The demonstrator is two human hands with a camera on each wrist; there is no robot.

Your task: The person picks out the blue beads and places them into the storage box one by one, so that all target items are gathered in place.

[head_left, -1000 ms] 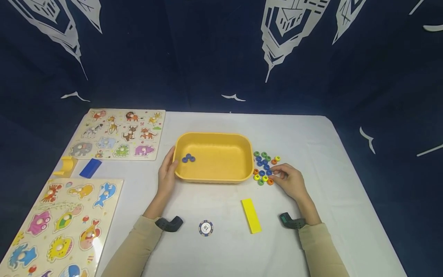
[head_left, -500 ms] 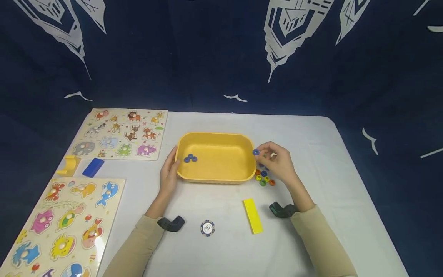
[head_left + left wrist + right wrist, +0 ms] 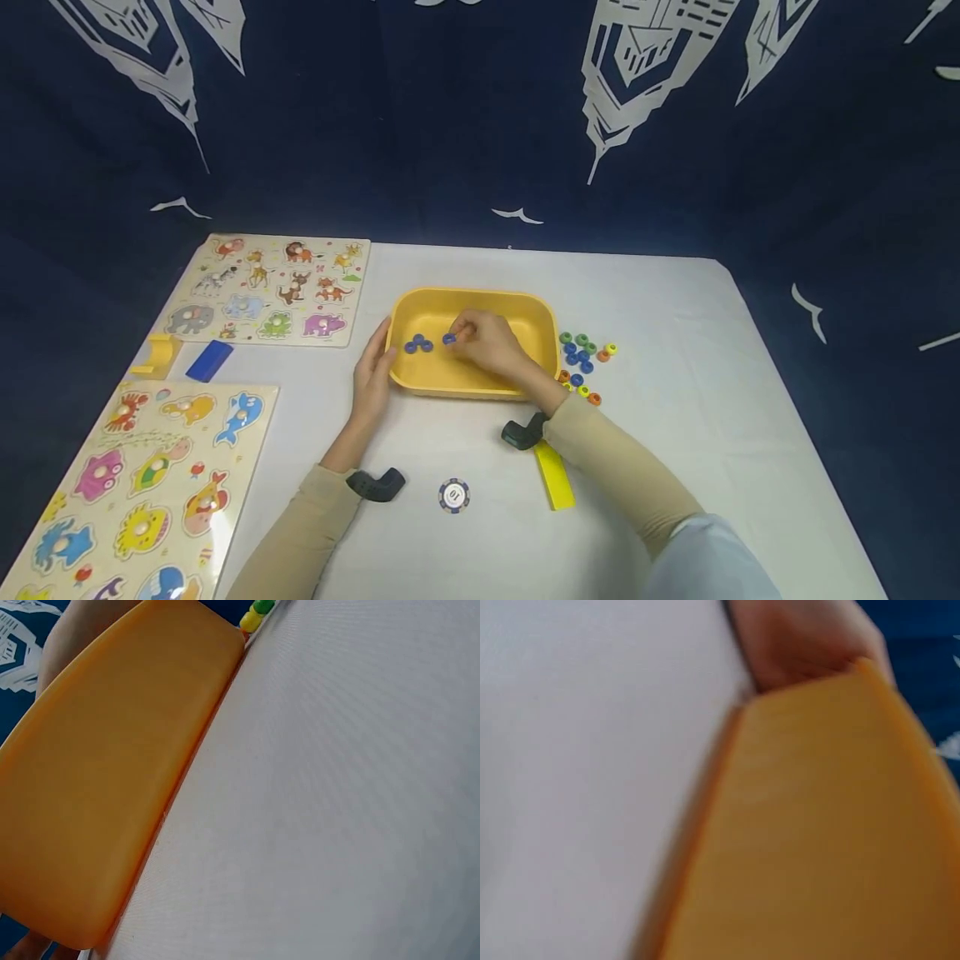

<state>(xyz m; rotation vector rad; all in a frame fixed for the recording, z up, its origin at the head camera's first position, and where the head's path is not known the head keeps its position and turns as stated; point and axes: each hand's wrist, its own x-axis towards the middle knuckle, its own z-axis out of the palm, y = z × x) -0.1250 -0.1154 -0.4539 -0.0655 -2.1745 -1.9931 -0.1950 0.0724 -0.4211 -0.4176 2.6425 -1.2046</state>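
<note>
From the head view, the tray (image 3: 450,390) lies left-to-right along the worktop (image 3: 750,433), the left hand (image 3: 370,373) against its left end, fingers fairly straight. The right hand (image 3: 486,342), outside half a second ago, now pinches a blue bead (image 3: 448,338) inside. The left wrist view adds yellow and green beads (image 3: 251,620); the right's is blurred.

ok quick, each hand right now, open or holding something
Left hand: open, touching the left end of the yellow tray.
Right hand: closed, pinching a blue bead in or just above the yellow tray.
</note>
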